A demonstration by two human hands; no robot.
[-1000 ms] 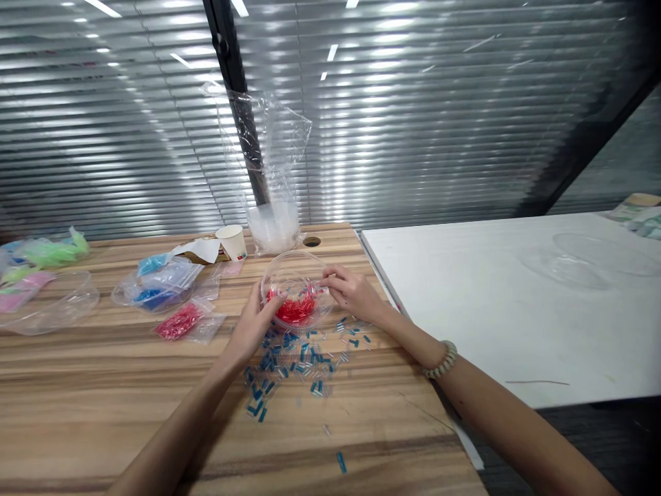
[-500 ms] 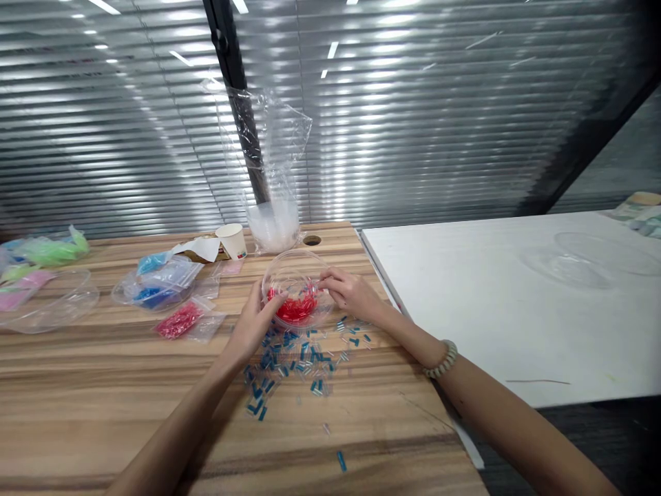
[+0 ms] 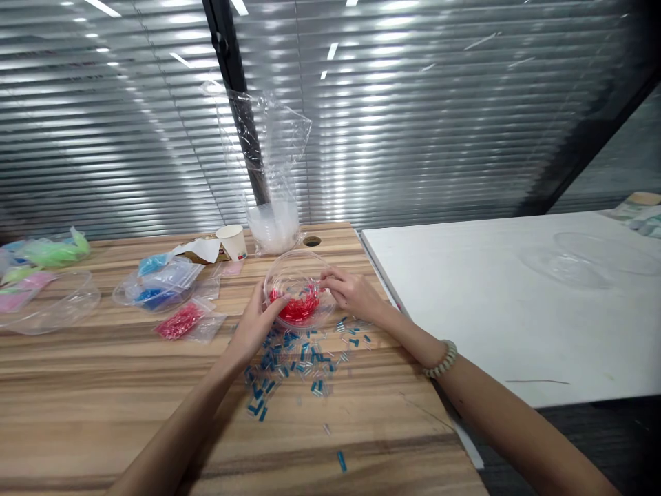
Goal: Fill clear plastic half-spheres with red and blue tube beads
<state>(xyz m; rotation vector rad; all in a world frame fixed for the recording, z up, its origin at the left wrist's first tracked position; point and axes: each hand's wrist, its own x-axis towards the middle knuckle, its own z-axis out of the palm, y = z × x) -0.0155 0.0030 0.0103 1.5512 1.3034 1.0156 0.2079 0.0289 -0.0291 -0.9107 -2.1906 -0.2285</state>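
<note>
A clear round plastic bowl (image 3: 298,256) is tilted toward me, with red tube-shaped beads (image 3: 299,308) gathered in its lower part. My left hand (image 3: 257,317) grips its left rim, thumb over the inside. At the right side of the bowl is my right hand (image 3: 351,293), its fingers curled and pinched together at the rim; whether they hold the rim or a small bead I cannot make out. Below the bowl, blue and clear tube beads (image 3: 304,355) lie scattered over the wooden table (image 3: 155,406).
Left of the bowl lie a bag of pink-red beads (image 3: 180,321) and a clear dish with blue bead bags (image 3: 155,296). Behind stand a paper cup (image 3: 232,242) and stacked plastic bowls in a bag (image 3: 275,226). A white table (image 3: 465,303) adjoins on the right.
The bowl has shifted very slightly to the right and tilted a little, with my left hand moving along with it. My right hand is almost unmoved.
</note>
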